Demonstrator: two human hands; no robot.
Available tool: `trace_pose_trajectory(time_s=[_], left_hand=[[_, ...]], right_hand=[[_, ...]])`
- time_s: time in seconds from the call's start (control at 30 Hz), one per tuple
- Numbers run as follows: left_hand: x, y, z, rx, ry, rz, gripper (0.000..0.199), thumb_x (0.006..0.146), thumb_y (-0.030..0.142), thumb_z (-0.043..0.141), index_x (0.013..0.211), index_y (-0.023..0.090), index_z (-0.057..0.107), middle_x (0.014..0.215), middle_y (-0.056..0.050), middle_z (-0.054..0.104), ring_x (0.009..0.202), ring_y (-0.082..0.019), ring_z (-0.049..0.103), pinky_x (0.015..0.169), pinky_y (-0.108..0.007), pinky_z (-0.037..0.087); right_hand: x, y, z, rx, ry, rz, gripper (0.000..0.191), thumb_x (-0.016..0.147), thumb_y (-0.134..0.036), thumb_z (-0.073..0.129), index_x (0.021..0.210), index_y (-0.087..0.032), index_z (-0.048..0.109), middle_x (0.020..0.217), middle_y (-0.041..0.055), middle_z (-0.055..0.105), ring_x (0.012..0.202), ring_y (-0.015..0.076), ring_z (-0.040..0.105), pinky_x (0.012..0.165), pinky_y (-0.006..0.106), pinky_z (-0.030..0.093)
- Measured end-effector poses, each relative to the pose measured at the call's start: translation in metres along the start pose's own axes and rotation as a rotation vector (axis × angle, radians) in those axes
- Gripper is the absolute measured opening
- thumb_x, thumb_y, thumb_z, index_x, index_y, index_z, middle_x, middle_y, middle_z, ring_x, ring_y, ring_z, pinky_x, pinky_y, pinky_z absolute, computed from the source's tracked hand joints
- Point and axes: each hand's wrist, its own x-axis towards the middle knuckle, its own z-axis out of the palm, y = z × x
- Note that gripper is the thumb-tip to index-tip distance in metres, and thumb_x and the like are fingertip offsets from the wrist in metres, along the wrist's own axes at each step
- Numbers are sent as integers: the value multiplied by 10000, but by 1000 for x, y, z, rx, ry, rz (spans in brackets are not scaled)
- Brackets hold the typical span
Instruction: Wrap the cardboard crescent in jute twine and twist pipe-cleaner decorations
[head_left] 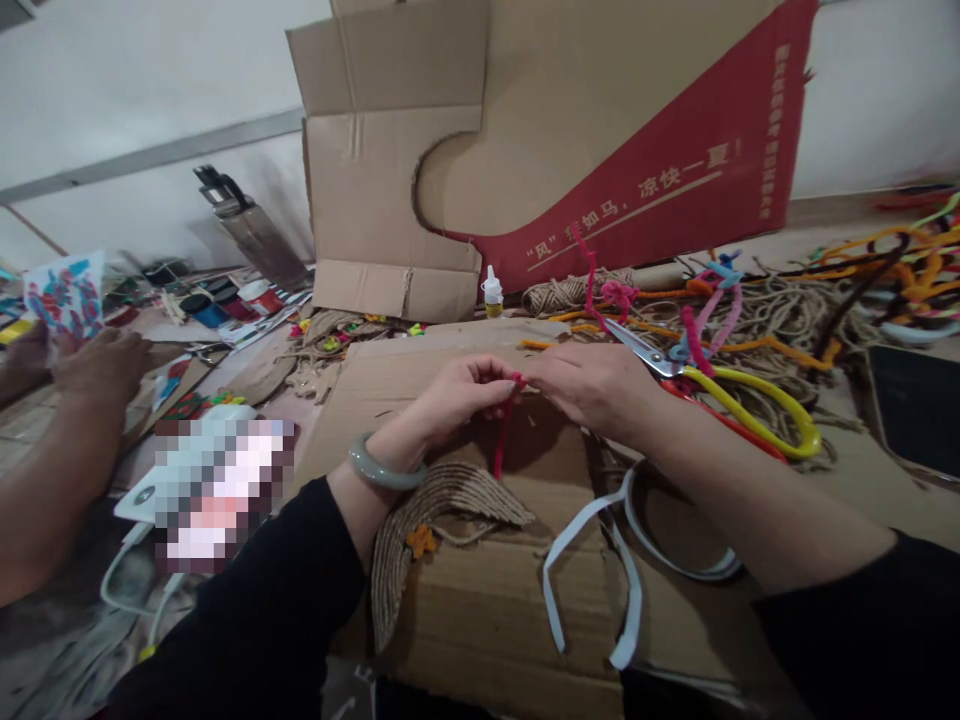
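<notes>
Some white ribbon-like strip (634, 610), flat & bent in loops, lies near, at the right edge of a plain brown cardboard sheet (517, 620). Left of it, same sheet: a curved tan twine piece (394, 555), rows side by side, w/ a small orange fuzzy flower (421, 542) at its inner edge. Just beyond, a thin bright-pink fuzzy stem (502, 440) is at the person's fingertips, over the sheet. Left hand (465, 392), pale grey-green bangle (384, 472) on wrist: grip closed, thumb & fingertips pinching the stem's top. Right hand (592, 385): fingers meet the left's at the same spot; can't tell if its grip is on the stem too. Stem's lower end hangs twd the twine pc; contact unclear.

Left side: white power strip (187, 465) w/ cables, next to a pixelated patch. Farther left, a co-worker's hand (105, 370) by a paper w/ red & blue blotches (64, 295).

Right, by the right forearm: silver-bladed scissors w/ yellow & red handles (660, 362), next to pink & blue fuzzy stems (724, 310).

Farther: small white pointed-tip bottle (492, 290), upright, in front of a big brown cardboard pc w/ red printed panel (390, 190). Tan twine bundle (559, 292) right of bottle. Far left: small paint jars (201, 310), dark see-through drinking bottle (262, 235) behind.
</notes>
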Motion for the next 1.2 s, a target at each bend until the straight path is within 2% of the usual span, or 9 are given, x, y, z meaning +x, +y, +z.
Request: trace_pose_trajectory(time_s=[0.13,0.27,0.43,0.57,0.67,0.8,0.9,1.1,1.2], left_hand=[[-1,0,4,44,46,48,165,694,250,675,741,130,571,623,28,556,498,-37,474,495,-181,372],[0,-3,5,211,107,189,118,726,243,623,762,134,593,658,19,571,536,-56,479,515,-198,388],[0,-5,5,562,168,442,83,737,165,570,778,142,638,751,-19,659,691,-107,564,677,-249,446],[1,-6,5,615,217,525,94,727,149,571,781,154,648,764,-17,676,692,-107,574,677,-249,445],[2,-5,6,420,257,432,53,728,187,593,761,154,618,685,2,643,612,-87,554,607,-223,441],[3,0,7,19,237,209,162,712,277,650,760,153,559,579,30,588,493,-68,524,504,-198,424],[2,2,8,-143,219,179,211,659,251,706,752,147,549,602,32,590,504,-53,527,503,-175,416],[1,2,9,-154,189,194,194,657,229,713,750,140,568,611,34,575,519,-41,500,506,-165,393],[0,2,10,-77,205,219,197,656,221,711,792,143,591,661,28,593,543,-44,498,519,-174,397]], right_hand=[[1,-5,0,-19,-46,40,224,868,-204,456,858,-162,676,808,72,703,727,165,604,605,265,369],[5,-12,-1,74,-124,250,226,848,-225,457,857,-166,675,825,68,705,709,173,603,592,275,347],[16,-17,-3,426,-238,615,167,760,-219,497,734,-174,656,554,-5,583,538,133,508,521,254,304],[19,-17,-4,740,-267,798,148,748,-224,482,666,-167,590,461,-45,485,435,102,443,451,236,287],[17,-17,-3,770,-225,772,180,792,-260,477,781,-162,628,533,-35,552,443,96,458,457,230,315],[15,-19,-1,638,-166,650,204,789,-300,551,896,-173,669,683,3,649,581,117,535,541,237,349],[14,-21,2,549,-168,620,247,793,-364,574,928,-184,676,712,16,668,610,136,552,559,250,349],[12,-21,5,504,-84,543,210,821,-243,498,880,-177,689,791,35,700,686,150,592,640,264,396],[12,-19,5,473,-108,546,210,807,-221,495,856,-167,692,792,46,706,709,166,606,658,277,411]])
